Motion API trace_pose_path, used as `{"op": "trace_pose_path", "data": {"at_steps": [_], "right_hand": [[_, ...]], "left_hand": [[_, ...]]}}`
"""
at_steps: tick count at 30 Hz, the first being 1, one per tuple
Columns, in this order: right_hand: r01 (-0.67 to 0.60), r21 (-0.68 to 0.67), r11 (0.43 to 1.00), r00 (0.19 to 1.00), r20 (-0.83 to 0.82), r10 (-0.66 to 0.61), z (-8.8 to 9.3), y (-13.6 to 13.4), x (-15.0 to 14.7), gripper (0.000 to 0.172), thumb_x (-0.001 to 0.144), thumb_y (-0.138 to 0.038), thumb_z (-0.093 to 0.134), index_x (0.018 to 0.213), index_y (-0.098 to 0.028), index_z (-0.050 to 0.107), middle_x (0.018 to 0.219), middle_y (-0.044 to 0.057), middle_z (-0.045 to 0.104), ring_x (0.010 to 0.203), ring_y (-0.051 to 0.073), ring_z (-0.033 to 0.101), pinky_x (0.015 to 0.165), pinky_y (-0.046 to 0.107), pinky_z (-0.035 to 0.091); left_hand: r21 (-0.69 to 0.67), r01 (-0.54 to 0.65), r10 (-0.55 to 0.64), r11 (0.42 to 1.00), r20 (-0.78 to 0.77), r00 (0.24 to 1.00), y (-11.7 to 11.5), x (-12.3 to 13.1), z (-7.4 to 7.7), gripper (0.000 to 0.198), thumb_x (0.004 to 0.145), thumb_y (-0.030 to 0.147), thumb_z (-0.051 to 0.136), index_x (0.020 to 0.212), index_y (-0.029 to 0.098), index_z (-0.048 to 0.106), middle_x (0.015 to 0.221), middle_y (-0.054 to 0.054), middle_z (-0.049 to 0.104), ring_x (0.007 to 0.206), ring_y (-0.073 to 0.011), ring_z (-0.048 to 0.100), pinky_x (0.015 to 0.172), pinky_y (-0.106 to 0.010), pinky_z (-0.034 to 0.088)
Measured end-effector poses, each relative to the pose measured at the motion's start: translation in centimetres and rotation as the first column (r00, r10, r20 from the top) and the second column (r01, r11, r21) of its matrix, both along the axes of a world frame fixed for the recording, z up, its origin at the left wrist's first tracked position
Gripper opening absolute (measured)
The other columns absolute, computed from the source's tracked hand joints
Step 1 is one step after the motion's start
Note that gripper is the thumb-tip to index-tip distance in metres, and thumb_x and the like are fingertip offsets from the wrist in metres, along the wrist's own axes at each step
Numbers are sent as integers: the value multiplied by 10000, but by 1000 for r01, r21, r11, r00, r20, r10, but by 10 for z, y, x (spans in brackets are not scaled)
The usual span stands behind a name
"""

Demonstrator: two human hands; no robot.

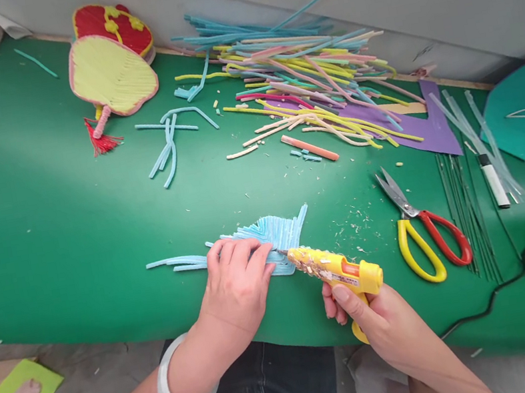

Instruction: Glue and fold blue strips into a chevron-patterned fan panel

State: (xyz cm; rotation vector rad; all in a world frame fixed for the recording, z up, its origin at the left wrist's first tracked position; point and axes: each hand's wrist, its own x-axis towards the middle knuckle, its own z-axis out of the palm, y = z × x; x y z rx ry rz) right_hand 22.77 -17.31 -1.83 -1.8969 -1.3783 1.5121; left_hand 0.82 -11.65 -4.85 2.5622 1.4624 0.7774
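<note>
My left hand (237, 281) rests on a light blue piece made of glued strips (268, 230) near the front edge of the green table (42, 215), fingers pressed down on it. A white bangle sits on that wrist. My right hand (372, 316) grips a yellow glue gun (336, 269), and its tip touches the blue piece just right of my left fingers. Loose blue strips stick out to the left of the piece.
Red-and-yellow scissors (424, 232) lie right of the glue gun, with thin green sticks and a black cord beyond. A heap of coloured strips (303, 81) and purple sheet sit at the back. Two finished fans (111, 74) lie back left.
</note>
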Motion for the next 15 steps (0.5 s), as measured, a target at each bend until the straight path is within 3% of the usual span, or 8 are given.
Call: {"op": "trace_pose_path", "data": {"at_steps": [15], "right_hand": [[-9,6,1000,1000,7,9,1,2,-6,635,884,-767,420,746,-183,628,743,55,608,663,167,540,592,289,442]], "left_hand": [[13,-2,2,1000,15,1000,0,1,1,176,954,161,562,1104,149,654,1013,-88,682,951,-243,583,929,-431,418]]}}
